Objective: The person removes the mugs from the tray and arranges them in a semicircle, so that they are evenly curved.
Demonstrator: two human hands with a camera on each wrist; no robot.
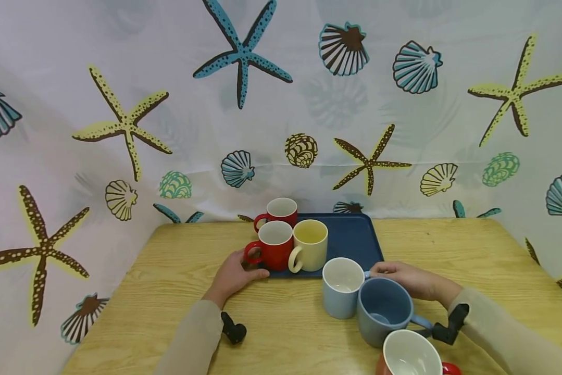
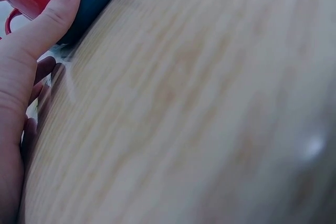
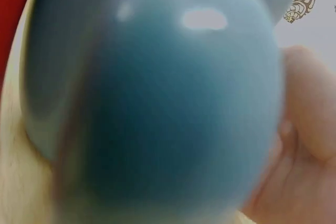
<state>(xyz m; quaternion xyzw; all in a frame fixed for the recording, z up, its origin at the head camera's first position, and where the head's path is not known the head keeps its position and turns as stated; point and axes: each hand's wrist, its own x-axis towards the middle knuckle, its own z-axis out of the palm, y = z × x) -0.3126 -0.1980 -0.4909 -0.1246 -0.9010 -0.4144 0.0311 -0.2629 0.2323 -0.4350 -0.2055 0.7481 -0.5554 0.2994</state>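
Note:
At the front left corner of the dark blue tray (image 1: 351, 234), my left hand (image 1: 236, 276) holds the edge, its thumb (image 2: 55, 11) lying along the front rim. Two red mugs (image 1: 277, 249) and a cream mug (image 1: 311, 245) stand on the tray, the nearer red one beside that hand. My right hand (image 1: 409, 278) grips the handle of a light blue mug (image 1: 341, 294) in front of the tray; whether its base touches the table cannot be told. A darker blue mug (image 1: 379, 312) stands close to it and fills much of the right wrist view.
A red mug with a white inside (image 1: 412, 357) is at the bottom edge of the head view, cut off by the frame. The wooden table (image 1: 281, 333) ends at a white cloth (image 1: 281, 130) printed with starfish and shells.

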